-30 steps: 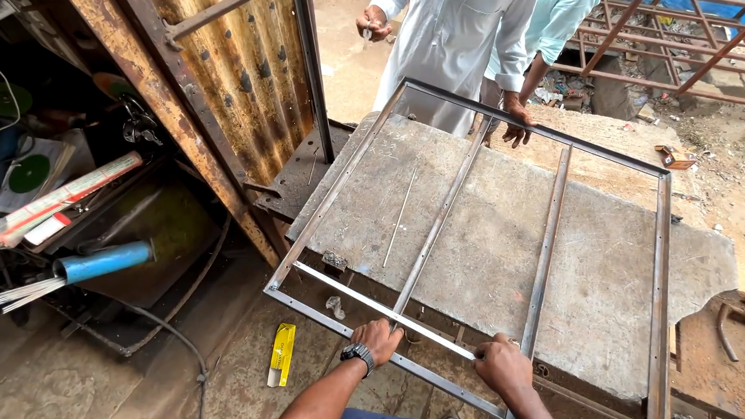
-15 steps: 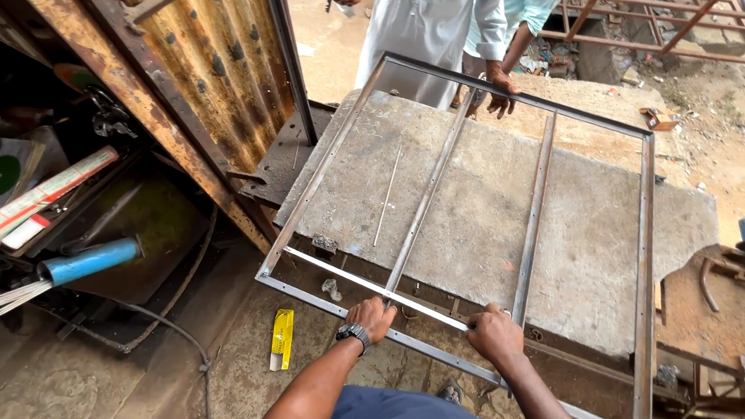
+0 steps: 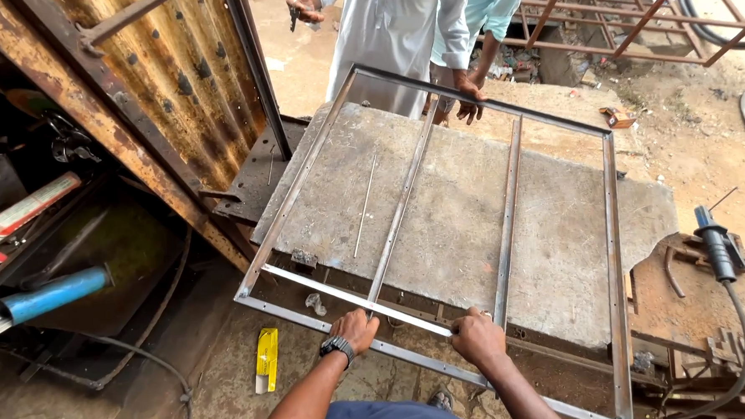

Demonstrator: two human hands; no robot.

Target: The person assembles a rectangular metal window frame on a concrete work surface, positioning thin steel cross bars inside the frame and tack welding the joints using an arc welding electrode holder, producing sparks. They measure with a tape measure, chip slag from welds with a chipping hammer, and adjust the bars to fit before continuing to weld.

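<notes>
While a co-worker's hand (image 3: 469, 99) holds the far side, both the left hand (image 3: 354, 329) and right hand (image 3: 477, 336) close tightly around the frame (image 3: 613, 249) on the table (image 3: 457, 222).

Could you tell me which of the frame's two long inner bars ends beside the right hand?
The right-hand inner bar: its near end stops just beside the right hand. The other inner bar ends nearer the left hand.

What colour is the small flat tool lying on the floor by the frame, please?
Yellow; the tool shows best in the head view.
</notes>
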